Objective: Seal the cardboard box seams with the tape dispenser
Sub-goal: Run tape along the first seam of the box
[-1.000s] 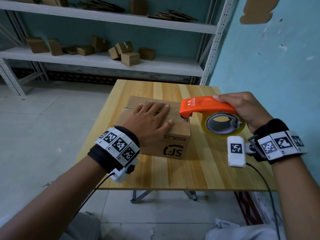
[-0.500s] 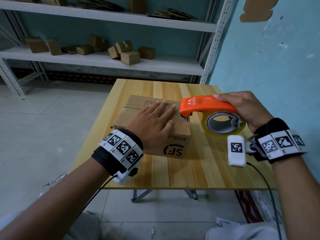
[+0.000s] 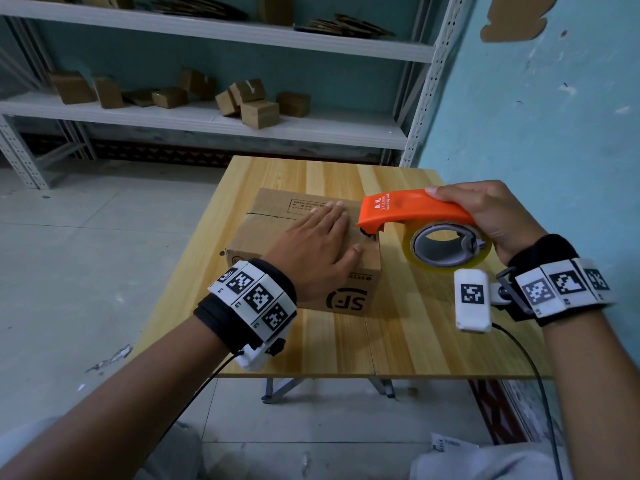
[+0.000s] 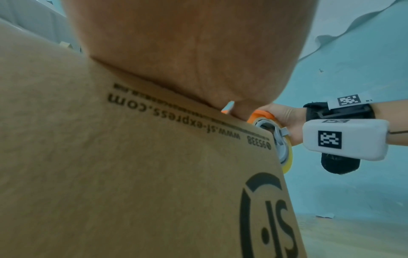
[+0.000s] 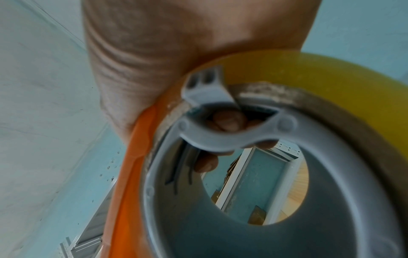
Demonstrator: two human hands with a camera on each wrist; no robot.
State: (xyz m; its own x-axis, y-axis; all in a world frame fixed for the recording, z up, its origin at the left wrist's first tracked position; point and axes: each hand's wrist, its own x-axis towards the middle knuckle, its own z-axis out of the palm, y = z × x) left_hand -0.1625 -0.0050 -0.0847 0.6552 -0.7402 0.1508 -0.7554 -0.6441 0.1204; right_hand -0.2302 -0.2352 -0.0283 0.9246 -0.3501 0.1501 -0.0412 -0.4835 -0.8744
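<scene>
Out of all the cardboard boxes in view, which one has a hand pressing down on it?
The big box on the wooden table, marked SF; the left hand lies flat on top. The others sit untouched on the shelf.

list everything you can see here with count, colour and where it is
cardboard box: one, brown with black SF print, on the table, under the left palm
tape dispenser: one, orange, nose at the box's right top edge, held by the right hand
tape roll: one, yellowish, on the dispenser's grey hub
table: one, light wood, by the blue wall
shelving: one white metal unit behind the table
small boxes: several, brown, on the middle shelf
flattened cardboard: some, brown, top shelf
wrist bands: two, black with white tags, one per wrist
hands: left hand flat on the box top; right hand gripping the dispenser
</scene>
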